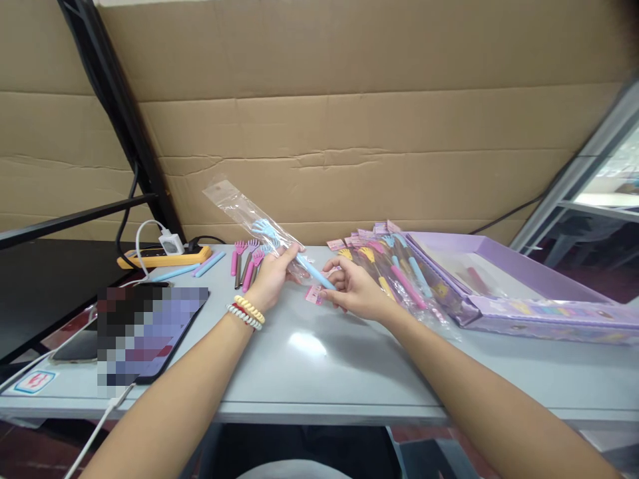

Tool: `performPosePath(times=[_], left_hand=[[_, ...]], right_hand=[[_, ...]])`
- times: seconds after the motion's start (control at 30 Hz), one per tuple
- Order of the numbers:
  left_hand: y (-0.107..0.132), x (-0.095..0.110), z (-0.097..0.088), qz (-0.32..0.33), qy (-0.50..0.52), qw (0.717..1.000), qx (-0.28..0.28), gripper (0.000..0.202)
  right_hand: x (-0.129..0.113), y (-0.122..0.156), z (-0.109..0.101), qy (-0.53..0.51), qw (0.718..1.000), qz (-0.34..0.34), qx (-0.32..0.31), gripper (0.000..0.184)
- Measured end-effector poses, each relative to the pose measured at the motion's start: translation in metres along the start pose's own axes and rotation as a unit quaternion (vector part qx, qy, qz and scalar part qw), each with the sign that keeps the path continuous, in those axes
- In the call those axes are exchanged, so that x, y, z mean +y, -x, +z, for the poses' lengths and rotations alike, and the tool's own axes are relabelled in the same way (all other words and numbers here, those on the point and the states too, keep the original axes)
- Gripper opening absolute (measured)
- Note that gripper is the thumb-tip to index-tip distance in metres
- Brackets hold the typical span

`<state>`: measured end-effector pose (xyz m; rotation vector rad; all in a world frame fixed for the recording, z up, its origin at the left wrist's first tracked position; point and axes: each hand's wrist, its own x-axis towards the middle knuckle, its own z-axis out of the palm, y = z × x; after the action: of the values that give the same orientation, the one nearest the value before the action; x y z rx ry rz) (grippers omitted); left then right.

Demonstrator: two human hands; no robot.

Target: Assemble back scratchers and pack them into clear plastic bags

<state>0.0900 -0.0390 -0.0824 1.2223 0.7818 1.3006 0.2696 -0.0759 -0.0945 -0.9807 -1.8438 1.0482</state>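
Note:
A light blue back scratcher [315, 272] lies tilted between my hands, its claw end inside a clear plastic bag [234, 201]. My left hand [272, 278] is closed around the bag and the middle of the back scratcher. At the lower end of the handle, the fingers of my right hand [358, 290] pinch the handle. A small pink card [314, 295] shows just below the handle, beside my right fingertips. Behind my left hand lie loose pink, purple and blue back scratchers [248, 273]. To the right of my right hand are several bagged back scratchers [410, 287] with pink cards.
A purple box [529, 316] stands open at the right. On the left are a phone [172, 336] with a blurred screen, a yellow power strip [197, 257] with a white charger [171, 241], and blue and purple tubes [210, 264]. Cardboard [349, 133] backs the grey table [329, 379].

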Motion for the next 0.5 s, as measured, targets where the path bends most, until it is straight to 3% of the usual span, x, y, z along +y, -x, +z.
performPosePath(times=[0.17,0.27,0.5], left_hand=[[-0.0020,0.0036,-0.0048,0.002,0.036,0.999,0.013,0.036],[-0.0018,0.0027,-0.0053,-0.013,0.039,0.999,-0.012,0.037],[0.0019,0.0006,-0.0028,-0.066,-0.005,0.995,-0.080,0.043]], right_hand=[[-0.0001,0.0009,-0.0023,-0.096,0.993,-0.004,-0.064,0.034],[0.0010,0.0009,-0.0023,-0.110,0.991,0.018,-0.077,0.036],[0.0036,0.0000,-0.0038,-0.018,1.000,-0.001,-0.012,0.038]])
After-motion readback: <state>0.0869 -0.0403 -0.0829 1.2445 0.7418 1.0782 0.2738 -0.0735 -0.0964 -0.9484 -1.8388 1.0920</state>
